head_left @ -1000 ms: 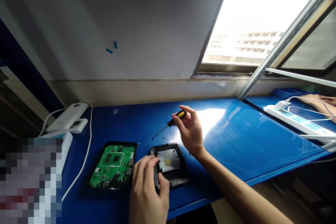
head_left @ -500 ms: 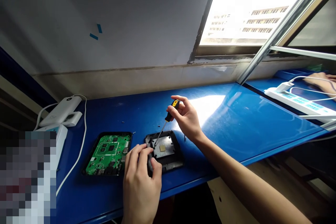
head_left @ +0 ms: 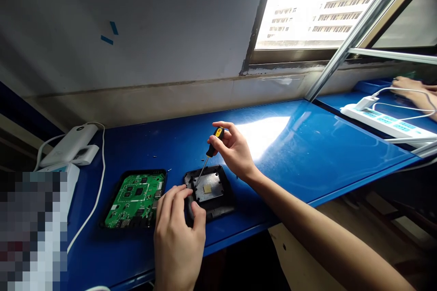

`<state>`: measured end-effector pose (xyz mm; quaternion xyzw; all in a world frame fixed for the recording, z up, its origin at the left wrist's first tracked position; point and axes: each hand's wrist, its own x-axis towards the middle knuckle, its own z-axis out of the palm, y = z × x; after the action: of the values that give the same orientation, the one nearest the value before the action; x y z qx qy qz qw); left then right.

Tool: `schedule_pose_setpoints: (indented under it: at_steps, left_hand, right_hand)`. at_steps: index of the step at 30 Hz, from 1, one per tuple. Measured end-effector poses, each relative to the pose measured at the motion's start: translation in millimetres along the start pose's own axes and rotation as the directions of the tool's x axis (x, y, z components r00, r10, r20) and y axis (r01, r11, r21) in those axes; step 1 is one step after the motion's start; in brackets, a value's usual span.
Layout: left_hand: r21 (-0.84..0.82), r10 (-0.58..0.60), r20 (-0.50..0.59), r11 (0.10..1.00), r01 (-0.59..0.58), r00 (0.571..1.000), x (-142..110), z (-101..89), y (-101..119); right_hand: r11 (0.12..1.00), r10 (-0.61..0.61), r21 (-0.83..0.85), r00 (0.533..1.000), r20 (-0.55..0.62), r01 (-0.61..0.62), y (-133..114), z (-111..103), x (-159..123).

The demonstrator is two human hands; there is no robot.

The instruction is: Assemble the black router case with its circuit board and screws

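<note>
Right of the green circuit board (head_left: 136,196) on the blue bench (head_left: 341,143), the black plastic cover (head_left: 221,207) is steadied at its left edge by the spread grip of the left hand (head_left: 179,232), whose fingers could be jabbed if the tilted black-and-yellow screwdriver (head_left: 210,151), pinched in the raised right hand (head_left: 236,151), slipped.

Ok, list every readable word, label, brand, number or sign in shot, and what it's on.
None readable.
Green circuit board: any print too small.
Screwdriver handle: no legible text.
White power strip: blue-tinted markings, too small and blurred.
White box at left: any marking too faint.
Lower-left patch: pixelated, unreadable.
</note>
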<state>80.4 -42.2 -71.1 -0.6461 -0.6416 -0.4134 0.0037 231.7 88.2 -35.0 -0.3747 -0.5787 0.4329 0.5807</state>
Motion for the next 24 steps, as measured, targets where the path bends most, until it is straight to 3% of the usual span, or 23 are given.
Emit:
schedule_pose_setpoints:
  at_steps: [11, 24]
  left_hand:
    - [0.038, -0.076, 0.089, 0.997, 0.073, 0.993, 2.0, 0.0, 3.0]
    - [0.035, -0.063, 0.116, 0.998, 0.059, 0.991, 3.6, -0.5, 2.8]
  right_hand:
    - [1.0, 0.002, -0.014, 1.0, -0.01, -0.002, -2.6, 0.2, 0.8]
    - [1.0, -0.027, -0.009, 1.0, -0.011, 0.027, -4.8, -1.6, -0.6]
